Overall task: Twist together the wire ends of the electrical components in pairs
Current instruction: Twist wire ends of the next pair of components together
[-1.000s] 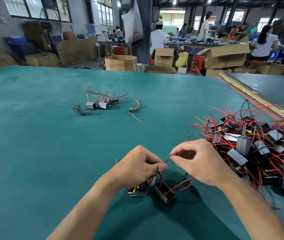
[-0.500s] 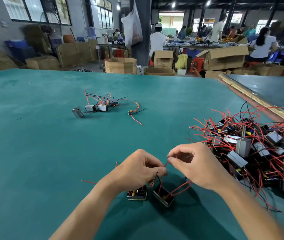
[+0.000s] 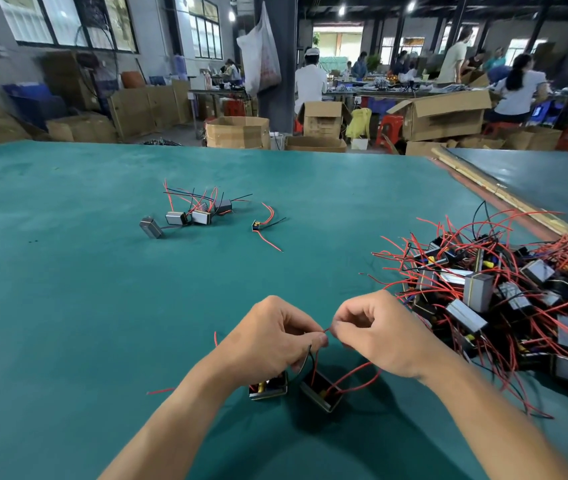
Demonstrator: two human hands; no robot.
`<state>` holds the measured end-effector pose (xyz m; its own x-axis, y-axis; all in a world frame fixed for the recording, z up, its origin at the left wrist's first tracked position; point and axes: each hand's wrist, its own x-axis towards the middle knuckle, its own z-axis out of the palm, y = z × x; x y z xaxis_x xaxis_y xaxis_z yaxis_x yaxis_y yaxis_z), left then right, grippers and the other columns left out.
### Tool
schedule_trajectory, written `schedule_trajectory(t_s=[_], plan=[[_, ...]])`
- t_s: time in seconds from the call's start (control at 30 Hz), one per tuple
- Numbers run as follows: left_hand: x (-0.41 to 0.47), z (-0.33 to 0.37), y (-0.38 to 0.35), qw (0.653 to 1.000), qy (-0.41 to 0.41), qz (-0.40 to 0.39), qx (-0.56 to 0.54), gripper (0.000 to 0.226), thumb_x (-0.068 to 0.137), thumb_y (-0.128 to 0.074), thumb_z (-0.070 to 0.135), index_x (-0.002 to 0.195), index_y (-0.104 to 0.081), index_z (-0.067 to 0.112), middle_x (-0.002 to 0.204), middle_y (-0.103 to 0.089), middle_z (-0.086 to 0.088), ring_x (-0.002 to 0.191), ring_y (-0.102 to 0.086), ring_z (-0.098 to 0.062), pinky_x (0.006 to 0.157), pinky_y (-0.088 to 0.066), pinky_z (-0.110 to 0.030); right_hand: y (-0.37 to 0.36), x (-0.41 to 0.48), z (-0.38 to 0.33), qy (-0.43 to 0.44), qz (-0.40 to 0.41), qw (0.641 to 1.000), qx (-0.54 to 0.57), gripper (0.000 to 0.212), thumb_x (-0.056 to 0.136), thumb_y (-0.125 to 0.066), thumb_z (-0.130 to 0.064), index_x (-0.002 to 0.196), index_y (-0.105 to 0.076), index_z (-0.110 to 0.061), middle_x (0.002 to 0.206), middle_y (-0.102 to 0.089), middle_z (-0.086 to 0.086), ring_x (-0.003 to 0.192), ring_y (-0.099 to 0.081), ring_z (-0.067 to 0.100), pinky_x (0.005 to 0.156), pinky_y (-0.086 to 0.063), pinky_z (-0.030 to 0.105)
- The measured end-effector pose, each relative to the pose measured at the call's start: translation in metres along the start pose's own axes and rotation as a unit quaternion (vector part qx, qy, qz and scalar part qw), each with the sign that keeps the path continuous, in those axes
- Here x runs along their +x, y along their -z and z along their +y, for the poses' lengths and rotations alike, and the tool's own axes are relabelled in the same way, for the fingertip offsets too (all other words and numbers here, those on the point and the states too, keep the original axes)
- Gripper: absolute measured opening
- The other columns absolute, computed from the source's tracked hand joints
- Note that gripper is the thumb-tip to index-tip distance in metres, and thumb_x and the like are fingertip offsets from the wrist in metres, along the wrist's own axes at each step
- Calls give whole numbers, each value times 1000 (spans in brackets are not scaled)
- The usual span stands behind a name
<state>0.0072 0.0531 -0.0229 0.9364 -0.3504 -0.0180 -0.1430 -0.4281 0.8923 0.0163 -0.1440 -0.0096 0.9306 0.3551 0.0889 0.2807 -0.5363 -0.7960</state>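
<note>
**Item 1.** Your left hand (image 3: 275, 336): fingers curled, thumb and forefinger pinching the wires where they meet, apparently to anchor the joint.

**Item 2.** Your right hand (image 3: 379, 332): fingers curled, fingertips nipping the red wire end (image 3: 328, 329) that shows between the two hands, placed, it seems, to roll the twist.

**Item 3.** First component (image 3: 268, 388) and second component (image 3: 322, 393): side by side at 6 o'clock, directly beneath your hands on the green table (image 3: 67, 306). The second is tilted. Their leads run up into the pinch (slack enough that nothing looks dragged).

**Item 4.** Tangled pile (image 3: 500, 299) of components at 3 o'clock, near your right hand, probably for easy reach.

**Item 5.** Small cluster (image 3: 192, 213) at 11 o'clock, well apart, likely finished work. One loose piece (image 3: 257, 226) lies near it.
</note>
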Motion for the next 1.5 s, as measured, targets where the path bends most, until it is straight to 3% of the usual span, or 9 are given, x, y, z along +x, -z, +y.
schedule_trajectory(t_s=[0.27, 0.37, 0.47, 0.6, 0.77, 1.1, 1.27, 1.37, 1.5], plan=[[2, 2, -1, 1000, -2, 9, 5, 14, 93, -65, 31, 81, -72, 28, 50, -56, 5, 49, -40, -18, 48, -34, -23, -1, 2, 2, -11, -19, 999, 37, 22, 88, -66, -11, 66, -65, -8, 52, -54, -8, 49, -40, 4, 50, -32, 16], [3, 1, 0, 1000, -7, 2, -27, 16, 93, -63, 30, 82, -73, 24, 52, -54, 2, 55, -40, -21, 55, -34, -33, 3, 0, 0, 25, -17, 999, 45, 9, 84, -73, -9, 75, -71, -11, 65, -68, 2, 58, -55, 8, 57, -46, 26], [3, 1, 1, 999, -2, -10, -47, 17, 84, -64, 37, 76, -74, 25, 54, -53, 0, 55, -40, -21, 52, -34, -29, 4, -2, 0, 54, -5, 999, 5, 9, 81, -74, -8, 78, -73, -17, 75, -74, 0, 68, -67, 15, 73, -56, 36], [4, 0, 4, 997, 11, -31, -69, 19, 78, -64, 36, 76, -75, 21, 55, -49, -4, 47, -39, -15, 45, -32, -19, 4, -2, 2, 66, 0, 998, 0, 10, 81, -76, -14, 76, -76, -23, 75, -75, -6, 71, -70, 15, 75, -57, 37], [3, 2, 7, 996, 20, -38, -74, 18, 78, -67, 32, 77, -77, 17, 56, -47, -10, 46, -37, -15, 44, -29, -21, 4, -2, 1, 64, 16, 998, 15, 10, 80, -81, -19, 76, -76, -27, 74, -74, -4, 72, -69, 21, 74, -56, 41], [1, 5, 8, 998, 31, -37, -50, 18, 88, -68, 17, 71, -76, 18, 54, -47, -6, 46, -38, -14, 48, -30, -24, 5, -3, -3, 76, -9, 997, 29, 10, 80, -80, -13, 74, -78, -20, 73, -73, 0, 68, -66, 26, 68, -53, 40], [0, 6, 6, 998, 16, -38, -43, 13, 86, -70, 17, 76, -76, 12, 53, -48, -1, 46, -38, -11, 46, -31, -21, 7, -3, -4, 58, -50, 996, 35, 18, 83, -75, -12, 66, -72, -17, 54, -61, -9, 52, -47, 2, 53, -37, 16], [-2, 7, 2, 999, -10, -38, -24, 13, 86, -68, 17, 76, -75, 11, 53, -45, 0, 47, -34, -13, 45, -29, -22, 6, 0, -3, 1, -58, 994, 93, 15, 73, -73, -18, 61, -68, -11, 53, -57, -5, 53, -46, 9, 54, -36, 18], [0, 8, 2, 999, -3, -20, -31, 16, 88, -68, 16, 74, -74, 11, 54, -45, -2, 47, -34, -14, 46, -28, -22, 3, 2, 3, -12, -29, 995, 93, 13, 80, -77, -11, 69, -71, -11, 61, -66, -4, 58, -54, 7, 59, -43, 21]])
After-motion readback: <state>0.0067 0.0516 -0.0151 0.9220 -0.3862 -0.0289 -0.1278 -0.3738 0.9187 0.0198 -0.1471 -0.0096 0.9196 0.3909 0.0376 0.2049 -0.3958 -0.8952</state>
